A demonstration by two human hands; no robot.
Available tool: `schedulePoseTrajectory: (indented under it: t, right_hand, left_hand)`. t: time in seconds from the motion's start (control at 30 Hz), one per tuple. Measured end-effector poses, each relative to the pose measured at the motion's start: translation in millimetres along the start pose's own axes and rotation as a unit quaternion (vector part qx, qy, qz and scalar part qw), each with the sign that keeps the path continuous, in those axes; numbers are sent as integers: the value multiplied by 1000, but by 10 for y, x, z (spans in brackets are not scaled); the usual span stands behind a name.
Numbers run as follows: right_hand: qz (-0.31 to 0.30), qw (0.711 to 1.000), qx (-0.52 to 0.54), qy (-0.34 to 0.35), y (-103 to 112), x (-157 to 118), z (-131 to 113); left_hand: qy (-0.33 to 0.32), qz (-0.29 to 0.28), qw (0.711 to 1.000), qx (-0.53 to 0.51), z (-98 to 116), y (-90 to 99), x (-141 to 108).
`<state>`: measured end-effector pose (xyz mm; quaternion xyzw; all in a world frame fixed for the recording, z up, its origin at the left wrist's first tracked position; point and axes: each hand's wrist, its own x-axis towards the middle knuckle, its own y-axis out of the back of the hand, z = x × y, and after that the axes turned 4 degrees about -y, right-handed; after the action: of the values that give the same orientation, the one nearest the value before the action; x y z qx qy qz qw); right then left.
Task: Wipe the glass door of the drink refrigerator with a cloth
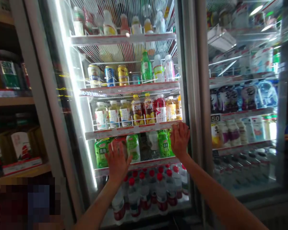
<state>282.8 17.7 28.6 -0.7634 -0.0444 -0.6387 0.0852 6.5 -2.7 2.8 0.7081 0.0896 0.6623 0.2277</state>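
Observation:
My left hand (118, 161) is raised with its fingers spread, in front of the lower drink shelf. It holds nothing and partly covers a reddish package between a green drink pack (101, 153) and a green-labelled bottle (133, 147). My right hand (180, 140) is up at the right end of the shelf edge (136, 129), fingers stretched upward and nothing visible in them. Beside it stands another green pack (163, 143). Whether either hand touches a shelf or a glass door, I cannot tell.
Brown-labelled tea bottles (148, 108) and a red bottle (160, 108) line the middle shelf. Above are cans (123, 75) and a green bottle (146, 67). Several red-capped water bottles (162, 193) fill the bottom. A door frame (199, 95) rises at right; jars (8, 72) stand left.

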Motion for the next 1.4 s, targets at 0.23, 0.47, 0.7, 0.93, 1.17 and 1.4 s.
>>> schedulePoseTrajectory:
  t: [0.23, 0.47, 0.7, 0.93, 1.17, 1.4]
  right_hand:
    - [-103, 976, 67, 177, -3, -364, -602]
    - [1, 999, 6, -42, 63, -136, 144]
    - [-105, 981, 88, 135, -24, -462, -851]
    - [-51, 995, 46, 76, 35, -290, -295]
    - [-131, 972, 83, 174, -31, -558, -860]
    - [-106, 981, 59, 152, 83, -553, -340]
  left_hand:
    - [-3, -20, 1000, -1, 11, 18, -31]
    - [-1, -14, 1000, -16, 32, -16, -71]
    - [-10, -34, 999, -7, 35, 13, -146]
    - [-26, -44, 999, 5, 23, -52, -266]
    - [-51, -17, 999, 6, -25, -72, -296]
    - [-83, 11, 996, 15, -79, -100, -327]
